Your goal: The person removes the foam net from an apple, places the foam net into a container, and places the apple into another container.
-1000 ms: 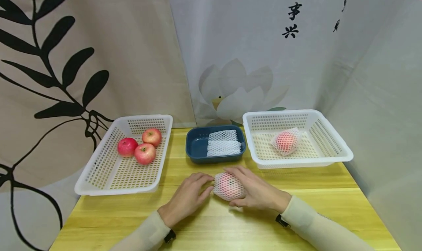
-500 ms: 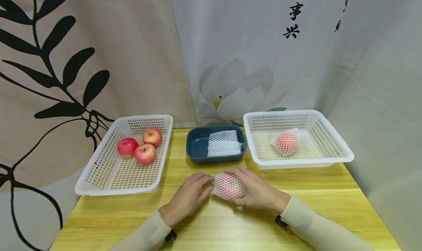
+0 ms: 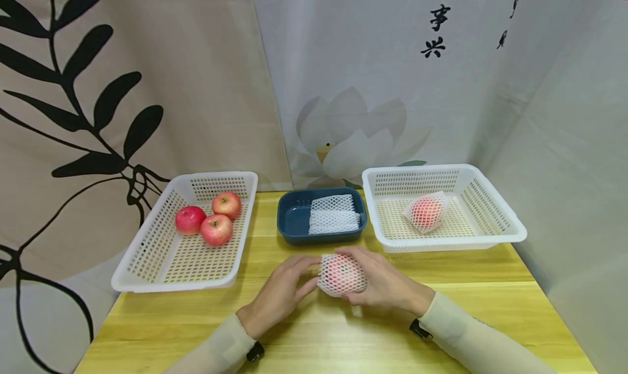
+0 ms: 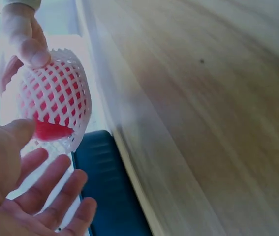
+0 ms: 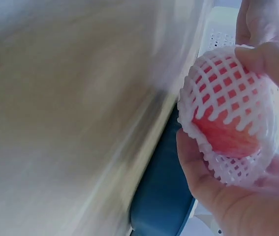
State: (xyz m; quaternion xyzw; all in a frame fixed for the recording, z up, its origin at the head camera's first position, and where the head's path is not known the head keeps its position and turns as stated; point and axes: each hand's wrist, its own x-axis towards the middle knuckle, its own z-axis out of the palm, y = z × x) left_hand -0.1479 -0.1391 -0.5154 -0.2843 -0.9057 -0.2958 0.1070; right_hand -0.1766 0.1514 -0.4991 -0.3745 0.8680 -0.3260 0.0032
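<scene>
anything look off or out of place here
One small thing: the foam net around the apple in the right hand leaves a patch of red skin bare in both wrist views, so it looks uneven, perhaps not fully pulled on. Otherwise I see nothing spilled or obviously damaged.

In the head view, the netted apple [image 3: 342, 276] has turned a little, its outline now rounder and the upper left corner of its net [image 3: 326, 260] higher beside the fingertips of the left hand [image 3: 276, 296]. The forefinger and thumb of the right hand [image 3: 388, 283] have risen slightly (an easy shift to miss).
</scene>
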